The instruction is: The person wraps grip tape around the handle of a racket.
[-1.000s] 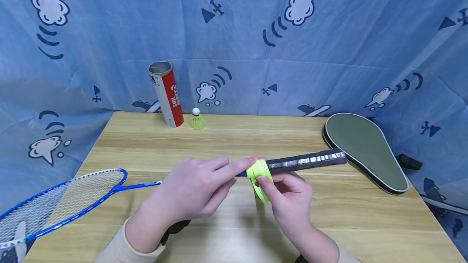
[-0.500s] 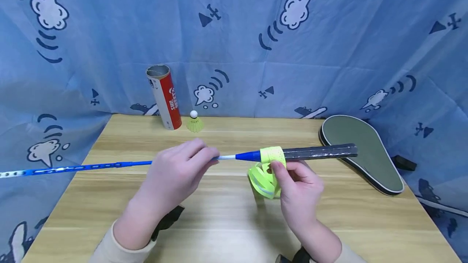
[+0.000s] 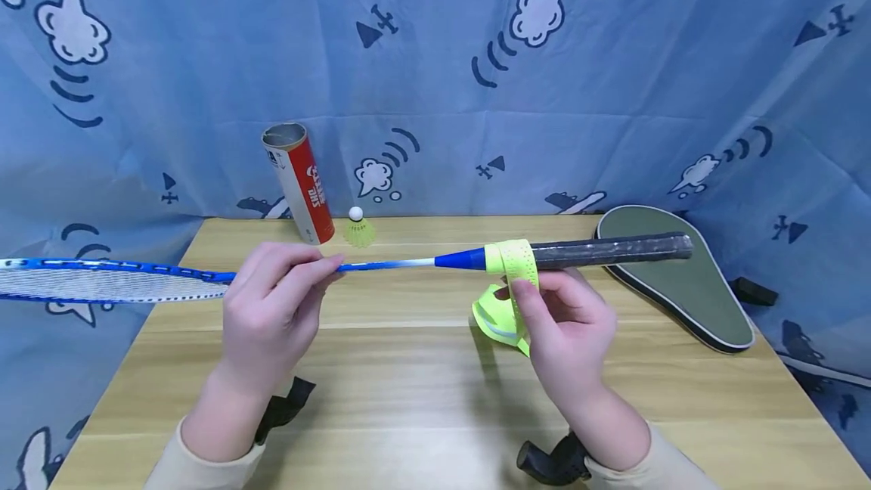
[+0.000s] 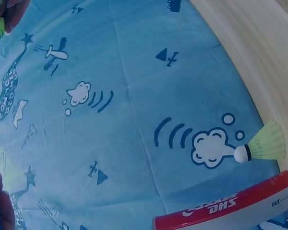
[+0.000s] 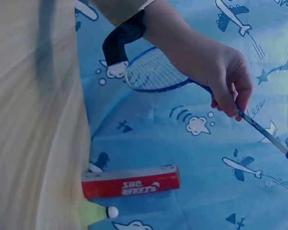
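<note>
In the head view a blue badminton racket lies nearly level above the table, its strung head off to the left. My left hand pinches the shaft near the frame, which the right wrist view also shows. Bright yellow perforated grip tape is wound around the handle just past the blue cone. My right hand pinches the tape between thumb and fingers below the handle. A loose bundle of the same tape hangs beside these fingers. Beyond it the dark handle stays uncovered by the yellow tape.
At the back of the wooden table stands a red and white shuttlecock tube, with a yellow shuttlecock next to it. A green paddle-shaped case lies at the right. A blue printed curtain hangs behind.
My left hand has moved left from beside the tape to the shaft near the racket's head. The racket has turned and risen, and my right hand has shifted right with the tape.
</note>
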Motion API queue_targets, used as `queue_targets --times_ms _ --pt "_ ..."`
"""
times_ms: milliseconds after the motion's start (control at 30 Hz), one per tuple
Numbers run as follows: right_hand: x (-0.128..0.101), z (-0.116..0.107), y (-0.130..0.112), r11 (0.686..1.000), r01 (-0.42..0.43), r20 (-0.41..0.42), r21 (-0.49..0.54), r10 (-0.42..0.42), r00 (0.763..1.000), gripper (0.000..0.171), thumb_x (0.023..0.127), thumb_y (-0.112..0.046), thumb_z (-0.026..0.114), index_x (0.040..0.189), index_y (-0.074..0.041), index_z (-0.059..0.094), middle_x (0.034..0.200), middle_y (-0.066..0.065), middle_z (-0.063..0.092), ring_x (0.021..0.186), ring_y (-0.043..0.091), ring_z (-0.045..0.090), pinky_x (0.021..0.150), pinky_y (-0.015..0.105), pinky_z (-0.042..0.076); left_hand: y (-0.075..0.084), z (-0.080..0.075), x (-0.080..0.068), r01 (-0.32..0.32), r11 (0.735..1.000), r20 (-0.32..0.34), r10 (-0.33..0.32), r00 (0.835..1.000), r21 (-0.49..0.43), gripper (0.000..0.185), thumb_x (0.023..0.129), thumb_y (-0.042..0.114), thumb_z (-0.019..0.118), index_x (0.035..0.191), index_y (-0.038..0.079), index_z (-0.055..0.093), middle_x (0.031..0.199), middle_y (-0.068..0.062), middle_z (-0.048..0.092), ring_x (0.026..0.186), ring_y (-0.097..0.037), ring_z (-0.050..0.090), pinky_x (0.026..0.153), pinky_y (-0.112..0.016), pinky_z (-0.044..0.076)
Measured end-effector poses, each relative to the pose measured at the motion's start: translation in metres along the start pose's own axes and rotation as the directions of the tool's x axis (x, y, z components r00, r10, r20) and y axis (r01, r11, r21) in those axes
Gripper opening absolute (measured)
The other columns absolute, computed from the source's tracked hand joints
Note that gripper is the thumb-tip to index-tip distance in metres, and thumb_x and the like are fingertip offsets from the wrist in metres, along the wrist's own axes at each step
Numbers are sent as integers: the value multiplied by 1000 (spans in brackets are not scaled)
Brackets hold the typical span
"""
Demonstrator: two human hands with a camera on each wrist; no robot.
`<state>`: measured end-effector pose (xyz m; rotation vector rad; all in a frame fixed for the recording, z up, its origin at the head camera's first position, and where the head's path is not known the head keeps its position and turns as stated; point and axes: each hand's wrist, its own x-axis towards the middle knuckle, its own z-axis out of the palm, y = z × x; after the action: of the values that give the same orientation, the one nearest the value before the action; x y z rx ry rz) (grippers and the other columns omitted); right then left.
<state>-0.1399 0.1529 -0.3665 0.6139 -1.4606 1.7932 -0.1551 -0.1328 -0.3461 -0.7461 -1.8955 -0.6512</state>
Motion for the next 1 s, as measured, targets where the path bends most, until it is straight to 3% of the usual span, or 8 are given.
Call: queue_targets --times_ms 100,200,467,700,867,1000 --pt "2 0 0 999 -5 23 40 4 1000 6 87 18 68 81 18 66 85 6 76 78 16 77 64 21 58 -1 -2 3 -24 1000 -15 24 1000 -12 11 90 9 79 99 2 81 91 -14 72 80 -30 65 72 -38 53" --pt "3 -2 1 1000 -12 6 22 12 1000 10 86 16 71 77 15 67 84 5 78 74 13 76 62 18 56 -1 -2 5 -67 998 -42 66 997 -21 21 100 19 70 95 1 81 86 -12 71 75 -29 64 68 -36 53" --pt "4 -3 6 982 70 -77 -176 -85 993 30 85 -7 85 69 11 68 70 -7 70 54 1 54 50 13 43 1 -8 9 -164 986 -29 164 986 -22 31 103 23 64 90 0 80 79 -9 69 60 -22 62 52 -33 52" --pt "0 0 6 985 140 33 -101 -137 990 26 89 -8 81 75 11 70 81 4 77 70 5 71 57 13 53 -5 -15 11 -215 977 -38 215 976 -4 35 101 29 65 81 2 78 74 -7 68 51 -20 59 43 -32 47" --pt "-3 2 6 973 184 -11 -137 -187 982 31 89 -13 83 72 10 71 77 8 76 64 3 70 56 13 53 -8 -19 13 -226 973 -43 224 974 -44 34 102 25 65 82 2 79 72 -7 69 50 -21 58 43 -31 47" --pt "-2 2 6 982 152 5 -114 -153 988 31 89 -10 82 74 13 69 79 7 76 64 6 72 56 14 53 -7 -20 13 -219 975 -36 217 975 -38 35 102 27 66 82 3 80 71 -6 68 49 -20 58 42 -30 45"
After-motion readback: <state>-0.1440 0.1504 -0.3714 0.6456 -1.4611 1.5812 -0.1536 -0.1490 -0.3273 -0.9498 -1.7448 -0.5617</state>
